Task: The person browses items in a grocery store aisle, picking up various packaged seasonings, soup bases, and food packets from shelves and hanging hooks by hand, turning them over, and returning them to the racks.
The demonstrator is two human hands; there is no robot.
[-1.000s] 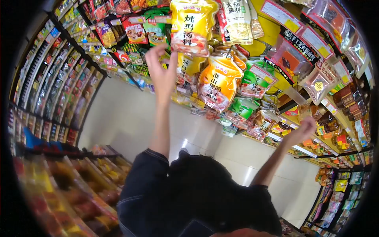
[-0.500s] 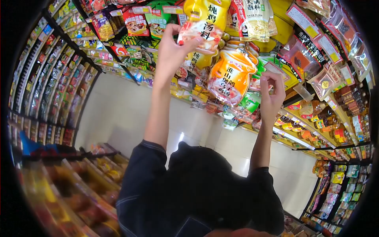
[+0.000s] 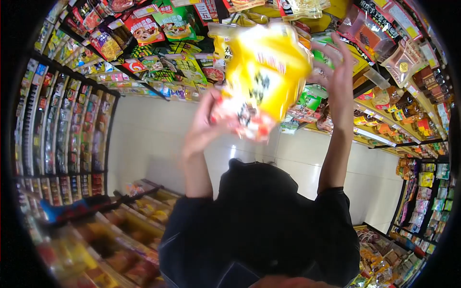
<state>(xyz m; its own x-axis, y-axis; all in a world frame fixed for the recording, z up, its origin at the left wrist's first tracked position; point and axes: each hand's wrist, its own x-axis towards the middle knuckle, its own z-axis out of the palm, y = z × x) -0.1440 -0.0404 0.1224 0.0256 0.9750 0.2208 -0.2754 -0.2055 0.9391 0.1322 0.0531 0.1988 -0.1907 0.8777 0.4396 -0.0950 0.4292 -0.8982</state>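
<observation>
A large yellow soup-ingredient pouch (image 3: pixel 271 67), with black characters and a red-and-white food picture at its bottom, is tilted and smeared by motion in front of the shelf. My left hand (image 3: pixel 204 122) grips it by its lower left corner. On the pouch's right side, my right hand (image 3: pixel 338 72) is raised with its fingers apart and slightly bent. Its fingertips are blurred near the pouch's edge, and I cannot tell whether they touch it. Behind the pouch hangs another yellow packet (image 3: pixel 219 43), partly covered.
Red and green food packets (image 3: pixel 174 21) hang on the shelf at the upper left. Vacuum-packed goods (image 3: pixel 403 65) and bottles line the right shelves. Pale floor tiles (image 3: pixel 144 125) lie below. A slatted display stand (image 3: pixel 120 230) is at the lower left, with a person's blue clothing (image 3: pixel 72 211) beyond it.
My left hand has brought the yellow pouch down from the shelf, closer to me. The pouch now covers the spot where the orange pouch showed. My right hand has risen and its fingers have spread.
</observation>
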